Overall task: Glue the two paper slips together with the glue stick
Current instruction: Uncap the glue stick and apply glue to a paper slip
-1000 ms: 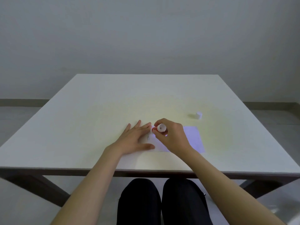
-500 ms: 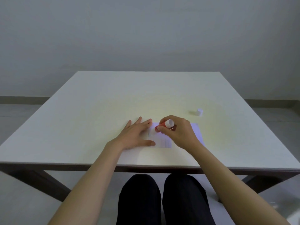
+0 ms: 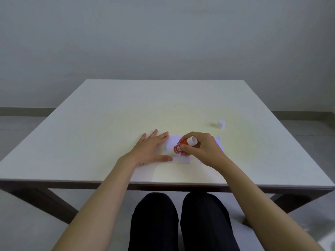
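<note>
A: Near the worktop's (image 3: 112, 109) front edge, at its middle, lie the paper slips (image 3: 175, 142), pale sheets flat on the surface. The glue stick (image 3: 184, 146) leans over them, red barrel tilted, lower end down toward the paper and white base up and to the right.

B: Why the flat palm beside it?

A: I'd say to pin the sheet. The left hand (image 3: 151, 150) lies spread just left of the glue stick, fingers apart and clamped on nothing, thumb along the paper's near-left corner, so rubbing shouldn't drag the slip.

B: And the other one?

A: The right hand (image 3: 201, 151) is curled tight around the glue stick, thumb underneath, fingers wrapped over the top, wrist low, forearm running back toward the person. Whether the tip actually touches the paper I cannot tell.

B: The little white thing?

A: The cap (image 3: 221, 124), standing well right of and beyond the glue stick, presumably parked clear of the work.
</note>
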`<state>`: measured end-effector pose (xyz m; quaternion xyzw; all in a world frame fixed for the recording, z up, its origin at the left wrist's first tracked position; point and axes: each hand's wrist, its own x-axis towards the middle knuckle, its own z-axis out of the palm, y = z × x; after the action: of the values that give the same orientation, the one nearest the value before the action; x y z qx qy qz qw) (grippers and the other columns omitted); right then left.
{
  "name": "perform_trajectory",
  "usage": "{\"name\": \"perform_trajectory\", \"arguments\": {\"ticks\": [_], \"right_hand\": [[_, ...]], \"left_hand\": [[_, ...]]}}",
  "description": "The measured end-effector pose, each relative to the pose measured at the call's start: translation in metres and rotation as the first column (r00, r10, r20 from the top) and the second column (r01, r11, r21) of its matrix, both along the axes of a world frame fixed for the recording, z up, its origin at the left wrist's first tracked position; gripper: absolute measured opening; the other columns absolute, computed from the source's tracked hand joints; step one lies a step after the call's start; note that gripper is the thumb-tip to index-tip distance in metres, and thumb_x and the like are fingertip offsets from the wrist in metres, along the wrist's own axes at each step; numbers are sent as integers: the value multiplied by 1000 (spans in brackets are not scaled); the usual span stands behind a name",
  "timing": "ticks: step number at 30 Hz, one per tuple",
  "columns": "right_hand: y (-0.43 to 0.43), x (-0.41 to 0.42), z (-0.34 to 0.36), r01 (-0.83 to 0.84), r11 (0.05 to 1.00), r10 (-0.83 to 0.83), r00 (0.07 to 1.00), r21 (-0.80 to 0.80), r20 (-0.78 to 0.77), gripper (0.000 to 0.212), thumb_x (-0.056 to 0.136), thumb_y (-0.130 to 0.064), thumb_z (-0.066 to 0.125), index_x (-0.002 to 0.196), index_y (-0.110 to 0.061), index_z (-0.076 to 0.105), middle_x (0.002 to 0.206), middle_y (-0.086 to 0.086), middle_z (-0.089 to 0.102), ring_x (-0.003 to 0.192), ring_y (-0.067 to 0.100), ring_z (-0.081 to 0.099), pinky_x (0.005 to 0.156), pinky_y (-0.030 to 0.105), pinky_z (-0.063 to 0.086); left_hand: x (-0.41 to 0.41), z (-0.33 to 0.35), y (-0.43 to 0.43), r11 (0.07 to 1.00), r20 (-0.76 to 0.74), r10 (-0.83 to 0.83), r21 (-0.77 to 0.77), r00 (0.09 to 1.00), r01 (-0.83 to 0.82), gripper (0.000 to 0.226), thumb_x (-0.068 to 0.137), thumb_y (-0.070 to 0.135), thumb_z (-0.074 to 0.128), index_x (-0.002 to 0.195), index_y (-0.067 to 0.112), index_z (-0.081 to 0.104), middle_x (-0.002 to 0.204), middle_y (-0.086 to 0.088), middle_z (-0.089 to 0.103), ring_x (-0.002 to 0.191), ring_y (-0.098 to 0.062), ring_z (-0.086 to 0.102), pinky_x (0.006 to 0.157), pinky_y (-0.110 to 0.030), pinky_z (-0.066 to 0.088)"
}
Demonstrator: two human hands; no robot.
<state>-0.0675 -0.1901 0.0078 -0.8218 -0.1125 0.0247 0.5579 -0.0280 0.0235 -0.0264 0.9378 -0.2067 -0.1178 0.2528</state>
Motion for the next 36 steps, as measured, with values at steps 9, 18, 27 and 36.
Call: {"name": "perform_trajectory", "arguments": {"ticks": [9,18,27,36], "right_hand": [[-7,-9,-2,74,995,-69,995,68,-76,8,79,-9,68,86,-5,68,78,13,76,70,27,73,72,37,60],[-21,-13,-3,141,988,-135,986,57,-93,4,79,-7,64,80,-8,68,71,14,74,62,25,72,67,39,60],[-27,-15,0,156,988,-156,985,-11,-66,5,75,-9,63,73,-11,67,58,4,71,53,19,68,63,43,57],[-27,-9,-2,215,977,-215,975,-7,-57,6,74,-9,63,71,-14,67,56,4,69,50,17,65,61,40,57]], "left_hand": [[0,-1,0,1000,3,-2,2,1000,2,93,75,60,62,150,30,16,156,25,8,146,-3,-6,117,-36,-10],[-1,0,0,1000,10,-1,13,1000,1,91,77,58,62,150,29,16,156,23,8,146,-4,-6,118,-37,-9],[-1,-1,1,1000,-4,-6,0,1000,6,90,78,58,61,150,30,16,156,24,8,146,-2,-7,118,-36,-10],[-3,1,0,1000,0,-11,12,1000,11,89,78,57,61,150,29,16,157,23,7,146,-4,-7,119,-36,-10]]}}
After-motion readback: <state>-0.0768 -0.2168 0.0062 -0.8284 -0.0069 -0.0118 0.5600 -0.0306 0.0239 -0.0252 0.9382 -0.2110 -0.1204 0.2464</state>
